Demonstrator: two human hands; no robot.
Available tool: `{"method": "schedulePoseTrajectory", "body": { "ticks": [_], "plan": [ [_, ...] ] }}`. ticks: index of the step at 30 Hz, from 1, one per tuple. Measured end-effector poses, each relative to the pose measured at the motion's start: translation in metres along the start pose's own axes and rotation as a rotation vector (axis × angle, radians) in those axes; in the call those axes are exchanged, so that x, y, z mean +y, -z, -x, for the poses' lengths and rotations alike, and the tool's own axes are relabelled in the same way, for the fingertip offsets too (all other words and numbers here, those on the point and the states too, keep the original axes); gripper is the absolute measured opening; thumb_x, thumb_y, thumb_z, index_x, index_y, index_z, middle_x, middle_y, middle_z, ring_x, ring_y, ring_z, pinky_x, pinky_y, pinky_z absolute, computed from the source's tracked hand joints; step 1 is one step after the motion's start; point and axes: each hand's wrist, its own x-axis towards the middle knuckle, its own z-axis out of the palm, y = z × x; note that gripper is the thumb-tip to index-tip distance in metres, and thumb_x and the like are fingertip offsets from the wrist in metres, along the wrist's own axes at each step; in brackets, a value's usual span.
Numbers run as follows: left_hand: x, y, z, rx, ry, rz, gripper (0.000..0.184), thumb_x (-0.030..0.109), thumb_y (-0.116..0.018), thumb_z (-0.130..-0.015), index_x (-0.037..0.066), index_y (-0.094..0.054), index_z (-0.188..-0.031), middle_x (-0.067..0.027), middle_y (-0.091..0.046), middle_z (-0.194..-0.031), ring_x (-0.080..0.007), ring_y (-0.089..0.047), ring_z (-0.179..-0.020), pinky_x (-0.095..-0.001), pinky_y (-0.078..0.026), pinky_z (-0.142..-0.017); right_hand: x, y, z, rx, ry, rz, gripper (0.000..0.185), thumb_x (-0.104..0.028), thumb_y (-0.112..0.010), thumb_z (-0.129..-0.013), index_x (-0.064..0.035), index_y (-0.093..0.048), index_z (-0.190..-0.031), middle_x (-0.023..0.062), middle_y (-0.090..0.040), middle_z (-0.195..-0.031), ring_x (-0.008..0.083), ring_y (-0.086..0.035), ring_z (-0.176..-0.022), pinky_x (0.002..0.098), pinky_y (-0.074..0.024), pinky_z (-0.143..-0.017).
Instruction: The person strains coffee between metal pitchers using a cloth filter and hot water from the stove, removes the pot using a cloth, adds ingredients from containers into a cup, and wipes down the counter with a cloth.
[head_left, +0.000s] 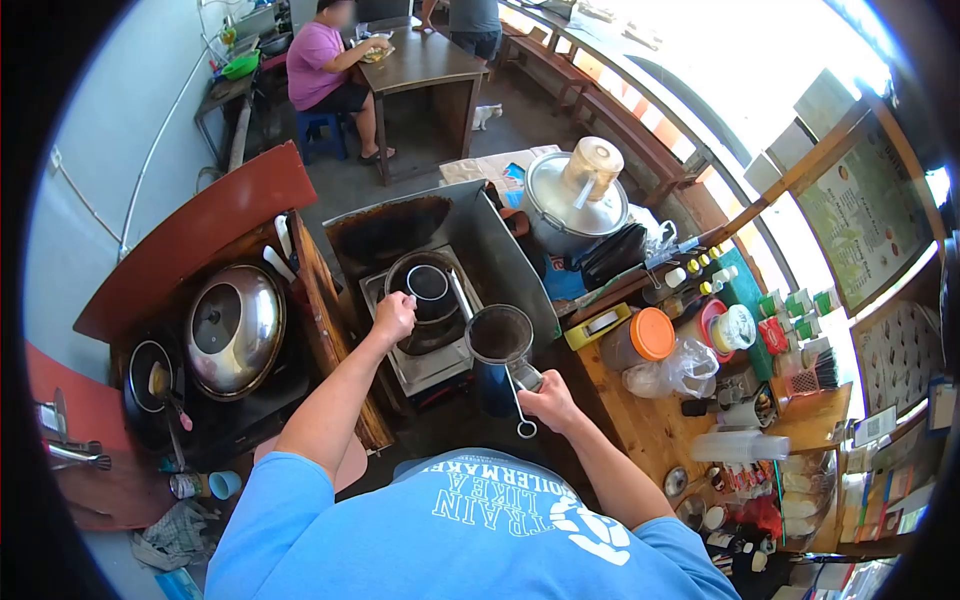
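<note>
My left hand (394,318) is closed at the side of a dark mug-like pot (429,285) with a pale rim, seemingly on its handle. That pot sits in or just over a dark round pan (412,338) on a gas stove (400,372). Fingers of my right hand (548,402) wrap around the grey handle of a tall dark jug (494,388). Across the jug's mouth lies a round strainer (499,333), whose thin handle ends in a ring near my right hand. What the pot and jug contain is too dark to tell.
A metal guard (520,255) surrounds the stove's back and right. Behind it stands a large lidded pot (570,215). On the left are a domed lid (236,325) and a frying pan (150,378). Orange-lidded tub (652,334) on right counter. One person (325,65) sits beyond; another stands.
</note>
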Motion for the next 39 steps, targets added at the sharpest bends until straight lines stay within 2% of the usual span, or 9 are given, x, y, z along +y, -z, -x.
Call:
{"method": "schedulePoseTrajectory", "body": {
  "ticks": [3,15,17,18,19,21,28,30,39],
  "plan": [
    [0.030,0.009,0.013,-0.059,0.172,0.192,0.031,0.023,-0.050,-0.101,-0.004,-0.062,-0.090,-0.0108,-0.062,-0.065,-0.0164,-0.059,-0.050,-0.0307,-0.047,-0.045,0.005,-0.006,0.004,0.019,0.042,-0.062,0.022,-0.014,-0.066,-0.072,-0.0006,-0.056,-0.057,0.0013,-0.055,-0.053,0.0094,-0.051,-0.047,0.0277,-0.0394,-0.046],
    [0.031,0.006,0.012,-0.075,0.307,0.306,0.031,0.022,-0.048,-0.101,-0.003,-0.062,-0.090,-0.0123,-0.063,-0.067,-0.0180,-0.059,-0.052,-0.0318,-0.049,-0.045,0.012,-0.009,0.019,0.038,0.093,-0.147,0.020,-0.007,-0.063,-0.074,-0.0020,-0.054,-0.057,-0.0033,-0.052,-0.053,0.0053,-0.045,-0.047,0.0262,-0.0357,-0.045],
    [0.031,0.006,0.012,-0.083,0.380,0.350,0.031,0.023,-0.048,-0.102,-0.003,-0.062,-0.091,-0.0120,-0.062,-0.068,-0.0178,-0.058,-0.052,-0.0318,-0.049,-0.045,0.011,-0.011,0.022,0.067,0.107,-0.188,0.027,0.002,-0.059,-0.078,-0.0075,-0.046,-0.055,-0.0066,-0.043,-0.055,0.0036,-0.035,-0.047,0.0251,-0.0247,-0.044],
    [0.031,0.005,0.011,-0.083,0.380,0.350,0.031,0.023,-0.048,-0.102,-0.003,-0.062,-0.091,-0.0120,-0.062,-0.068,-0.0178,-0.058,-0.052,-0.0318,-0.049,-0.045,0.011,-0.010,0.022,0.065,0.101,-0.195,0.028,0.002,-0.060,-0.078,-0.0074,-0.046,-0.055,-0.0066,-0.043,-0.054,0.0037,-0.035,-0.047,0.0254,-0.0243,-0.044],
    [0.030,0.005,0.011,-0.080,0.405,0.374,0.032,0.024,-0.048,-0.102,-0.002,-0.061,-0.092,-0.0117,-0.062,-0.068,-0.0177,-0.058,-0.052,-0.0316,-0.049,-0.045,0.011,-0.009,0.023,0.065,0.100,-0.195,0.028,0.002,-0.060,-0.078,-0.0074,-0.046,-0.055,-0.0066,-0.043,-0.054,0.0037,-0.035,-0.047,0.0254,-0.0243,-0.044],
    [0.027,0.004,0.009,-0.077,0.431,0.397,0.032,0.025,-0.048,-0.102,-0.002,-0.061,-0.092,-0.0113,-0.062,-0.068,-0.0177,-0.057,-0.052,-0.0315,-0.049,-0.045,0.010,-0.007,0.025,0.055,0.090,-0.201,0.020,-0.004,-0.061,-0.075,-0.0040,-0.051,-0.058,-0.0053,-0.049,-0.054,0.0039,-0.042,-0.048,0.0252,-0.0332,-0.045],
    [0.016,0.004,0.002,-0.059,0.492,0.457,0.031,0.027,-0.047,-0.103,-0.001,-0.060,-0.097,-0.0103,-0.061,-0.070,-0.0168,-0.057,-0.054,-0.0309,-0.051,-0.045,0.013,-0.005,0.027,0.052,0.093,-0.187,0.022,-0.005,-0.060,-0.075,-0.0040,-0.050,-0.057,-0.0053,-0.048,-0.053,0.0037,-0.041,-0.048,0.0252,-0.0323,-0.045],
    [0.017,0.005,0.002,-0.052,0.508,0.487,0.031,0.027,-0.047,-0.103,-0.001,-0.060,-0.098,-0.0100,-0.061,-0.070,-0.0165,-0.057,-0.054,-0.0309,-0.051,-0.045,0.014,-0.007,0.029,0.074,0.107,-0.196,0.026,0.002,-0.059,-0.077,-0.0072,-0.048,-0.055,-0.0074,-0.042,-0.054,0.0028,-0.033,-0.046,0.0256,-0.0229,-0.043],
    [0.023,0.013,0.001,-0.016,0.554,0.499,0.032,0.027,-0.047,-0.104,-0.001,-0.061,-0.099,-0.0104,-0.061,-0.070,-0.0164,-0.056,-0.054,-0.0307,-0.051,-0.046,0.017,-0.008,0.032,0.095,0.121,-0.224,0.027,0.001,-0.061,-0.077,-0.0075,-0.048,-0.054,-0.0069,-0.044,-0.053,0.0031,-0.035,-0.046,0.0254,-0.0246,-0.044]
  ]
}}
